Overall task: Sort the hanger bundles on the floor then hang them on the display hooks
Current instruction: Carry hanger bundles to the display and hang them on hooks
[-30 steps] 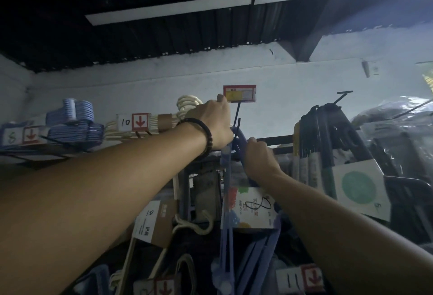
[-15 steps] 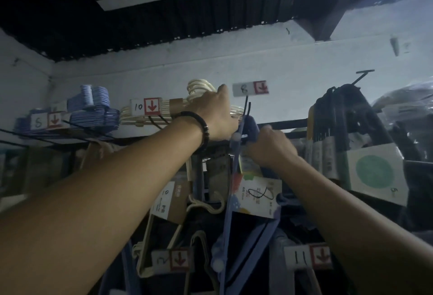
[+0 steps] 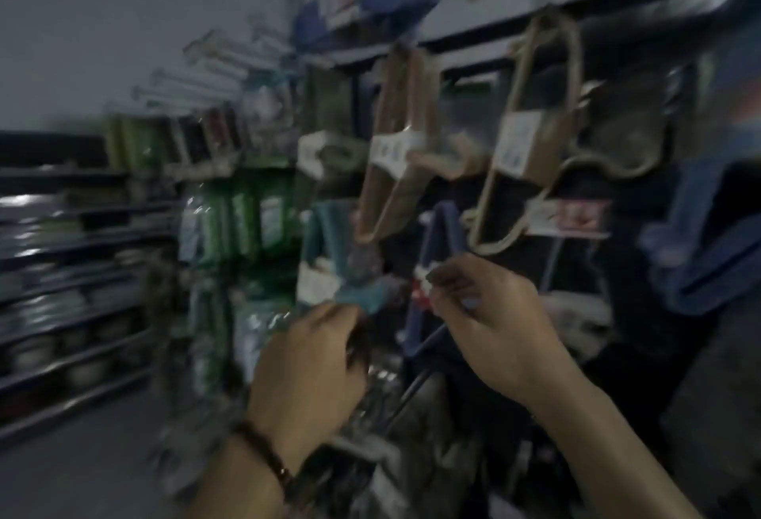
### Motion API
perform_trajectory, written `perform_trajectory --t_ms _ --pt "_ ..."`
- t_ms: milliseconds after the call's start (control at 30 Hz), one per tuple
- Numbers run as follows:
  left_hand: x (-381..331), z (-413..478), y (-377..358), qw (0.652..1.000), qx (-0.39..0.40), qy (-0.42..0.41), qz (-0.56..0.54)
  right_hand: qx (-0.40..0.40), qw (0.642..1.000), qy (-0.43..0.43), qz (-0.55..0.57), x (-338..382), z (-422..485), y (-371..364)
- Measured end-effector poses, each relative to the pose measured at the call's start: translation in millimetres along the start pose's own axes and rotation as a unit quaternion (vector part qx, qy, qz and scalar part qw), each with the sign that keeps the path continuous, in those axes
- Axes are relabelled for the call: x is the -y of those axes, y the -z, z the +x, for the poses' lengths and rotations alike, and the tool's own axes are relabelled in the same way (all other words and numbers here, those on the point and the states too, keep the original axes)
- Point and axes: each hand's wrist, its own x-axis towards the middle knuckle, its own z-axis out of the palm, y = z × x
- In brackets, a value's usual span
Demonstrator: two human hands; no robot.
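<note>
Both hands curled, grip unclear in blur, left hand (image 3: 306,370), right hand (image 3: 490,323), blue hanger bundle (image 3: 442,230) just above

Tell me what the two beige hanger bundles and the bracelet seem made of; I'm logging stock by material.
The picture is badly motion-blurred, so this is tentative. The two beige hanger bundles look like matte plastic or coated wire: thin rounded loops in one even cream colour, each banded with a paper or card label. The bracelet on the left wrist looks like dark glossy beads, with small highlights; whether wood, stone or plastic cannot be told.
</note>
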Motion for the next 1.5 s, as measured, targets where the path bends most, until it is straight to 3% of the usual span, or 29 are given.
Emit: perform_trajectory --t_ms 133,200,300,433,667,933,1067,1133,1300,1400,1500 --pt "94.2 -119.7 -40.2 0.968 0.225 0.104 0.027 0.146 0.984 -0.051 0.09 9.6 -55.4 -126.8" --pt "139.4 -189.0 -50.6 0.943 0.295 0.151 0.033 0.238 0.966 -0.046 0.088 21.7 -86.2 -196.5" --pt "203.6 -303.4 -50.1 0.901 0.35 0.254 0.029 0.392 0.915 -0.051 0.075 41.7 -141.1 -299.0" --pt "264.9 -439.9 -36.9 0.828 0.397 0.395 0.035 0.541 0.837 -0.052 0.065 69.3 -219.0 -412.3" --pt "291.5 -603.4 -20.8 0.701 0.48 0.527 0.013 0.699 0.713 -0.03 0.045 134.3 -309.6 -535.8" --pt "310.7 -694.7 -49.0 0.566 0.38 0.73 -0.054 0.809 0.587 0.024 0.021 167.1 -363.4 -671.0" --pt "324.7 -725.0 -78.9 0.467 0.308 0.825 -0.074 0.853 0.517 0.064 0.001 167.6 -404.3 -764.4" --pt "336.1 -744.9 -100.6 0.435 0.261 0.858 -0.083 0.866 0.49 0.096 -0.024 159.1 -436.7 -813.8" --pt "382.2 -821.3 -183.4 0.381 0.177 0.894 -0.154 0.878 0.435 0.169 -0.102 131.1 -546.3 -923.3" --pt "400.5 -887.1 -248.8 0.33 0.089 0.923 -0.177 0.889 0.403 0.173 -0.133 104.1 -632.9 -985.6" --pt "415.5 -964.0 -314.1 0.297 -0.003 0.937 -0.184 0.89 0.398 0.167 -0.145 73.1 -731.1 -1050.6"
